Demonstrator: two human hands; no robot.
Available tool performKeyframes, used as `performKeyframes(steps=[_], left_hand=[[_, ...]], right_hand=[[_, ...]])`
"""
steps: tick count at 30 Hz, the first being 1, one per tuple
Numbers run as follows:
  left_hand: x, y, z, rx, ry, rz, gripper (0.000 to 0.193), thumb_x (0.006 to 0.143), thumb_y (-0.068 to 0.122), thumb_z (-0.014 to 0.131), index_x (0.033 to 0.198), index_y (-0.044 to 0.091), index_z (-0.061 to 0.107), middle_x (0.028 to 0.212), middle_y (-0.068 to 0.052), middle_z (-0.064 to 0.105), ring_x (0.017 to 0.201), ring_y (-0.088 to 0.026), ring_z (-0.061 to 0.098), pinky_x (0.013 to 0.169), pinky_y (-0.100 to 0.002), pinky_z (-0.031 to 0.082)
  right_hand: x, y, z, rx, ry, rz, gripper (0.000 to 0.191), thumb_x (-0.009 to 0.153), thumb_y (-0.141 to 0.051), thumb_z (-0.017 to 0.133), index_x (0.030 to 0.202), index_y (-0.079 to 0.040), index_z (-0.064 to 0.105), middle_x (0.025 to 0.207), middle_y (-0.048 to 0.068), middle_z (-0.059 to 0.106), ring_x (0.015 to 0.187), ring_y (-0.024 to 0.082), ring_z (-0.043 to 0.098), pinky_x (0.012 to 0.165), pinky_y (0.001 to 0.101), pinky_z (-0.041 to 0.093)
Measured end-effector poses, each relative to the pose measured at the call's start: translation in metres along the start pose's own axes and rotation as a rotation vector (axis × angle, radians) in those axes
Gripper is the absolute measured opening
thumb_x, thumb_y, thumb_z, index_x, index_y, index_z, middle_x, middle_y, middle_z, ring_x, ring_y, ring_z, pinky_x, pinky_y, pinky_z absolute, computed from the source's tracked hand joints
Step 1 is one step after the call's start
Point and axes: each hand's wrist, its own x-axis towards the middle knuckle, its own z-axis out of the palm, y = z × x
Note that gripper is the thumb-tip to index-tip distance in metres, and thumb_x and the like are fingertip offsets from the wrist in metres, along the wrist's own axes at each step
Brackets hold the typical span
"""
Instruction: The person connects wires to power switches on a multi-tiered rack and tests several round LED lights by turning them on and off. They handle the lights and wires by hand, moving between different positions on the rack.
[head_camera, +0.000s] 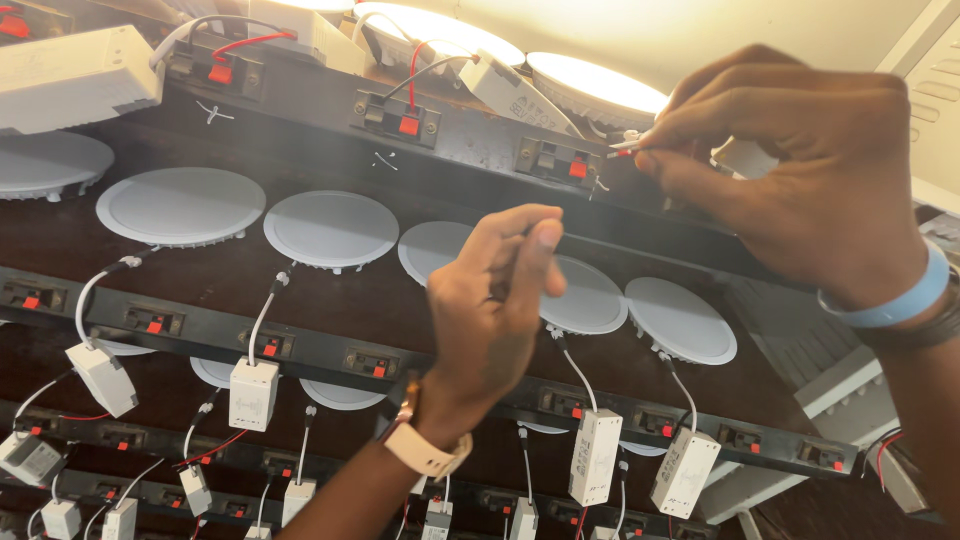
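Observation:
My right hand (800, 170) pinches the bare ends of thin red and white wires (625, 148) right beside a black spring terminal with a red lever (560, 160) on the upper black rail (470, 140). My left hand (495, 300) hovers lower, in the middle, fingers curled together with thumb against forefinger; whether it holds anything I cannot tell. It sits in front of round white panel lights (330, 228). A watch with a pale strap is on the left wrist, a light blue band on the right.
Lit round lights (590, 85) glow along the top. White driver boxes (595, 455) hang by cables under lower black rails (200, 325) with more red-lever terminals. A larger white driver (75, 75) lies at top left.

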Motion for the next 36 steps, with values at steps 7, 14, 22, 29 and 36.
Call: performKeyframes(steps=[7, 14, 22, 29, 36], left_hand=[[0.017, -0.006, -0.035, 0.812, -0.139, 0.526, 0.05, 0.102, 0.017, 0.075, 0.148, 0.015, 0.058, 0.064, -0.001, 0.051, 0.051, -0.017, 0.052, 0.051, -0.035, 0.042], [0.022, 0.0, -0.036, 0.959, -0.243, 0.522, 0.073, 0.088, 0.001, 0.066, 0.157, 0.022, 0.05, 0.063, 0.0, 0.048, 0.046, -0.015, 0.047, 0.046, -0.033, 0.042], [0.011, 0.011, -0.026, 1.172, -0.262, 0.469, 0.078, 0.085, 0.008, 0.067, 0.159, 0.022, 0.045, 0.059, 0.001, 0.046, 0.044, -0.014, 0.05, 0.042, -0.03, 0.043], [0.008, 0.013, -0.014, 1.272, -0.189, 0.476, 0.067, 0.093, 0.024, 0.068, 0.156, 0.019, 0.047, 0.057, 0.003, 0.043, 0.041, -0.01, 0.047, 0.038, -0.027, 0.042], [0.002, 0.012, -0.001, 1.298, -0.145, 0.452, 0.067, 0.092, 0.019, 0.068, 0.156, 0.014, 0.049, 0.056, 0.005, 0.043, 0.041, -0.007, 0.047, 0.037, -0.025, 0.04]], right_hand=[[0.019, -0.01, 0.01, -0.173, -0.045, -0.216, 0.012, 0.078, 0.001, 0.08, 0.09, 0.001, 0.078, 0.086, 0.012, 0.071, 0.093, 0.026, 0.07, 0.073, 0.0353, 0.054], [0.026, -0.015, 0.017, -0.219, -0.071, -0.269, 0.013, 0.076, 0.0, 0.082, 0.088, 0.0, 0.077, 0.085, 0.012, 0.07, 0.092, 0.027, 0.069, 0.069, 0.0357, 0.054], [0.026, -0.019, 0.02, -0.286, -0.086, -0.314, 0.019, 0.071, 0.0, 0.081, 0.089, -0.001, 0.076, 0.084, 0.012, 0.069, 0.092, 0.03, 0.069, 0.07, 0.0388, 0.053], [0.024, -0.021, 0.026, -0.323, -0.06, -0.284, 0.015, 0.075, -0.001, 0.083, 0.088, 0.001, 0.075, 0.083, 0.012, 0.069, 0.09, 0.03, 0.069, 0.07, 0.0389, 0.054], [0.025, -0.031, 0.027, -0.373, -0.135, -0.105, 0.011, 0.082, -0.007, 0.083, 0.087, 0.001, 0.078, 0.083, 0.011, 0.073, 0.072, 0.022, 0.068, 0.058, 0.0335, 0.052]])
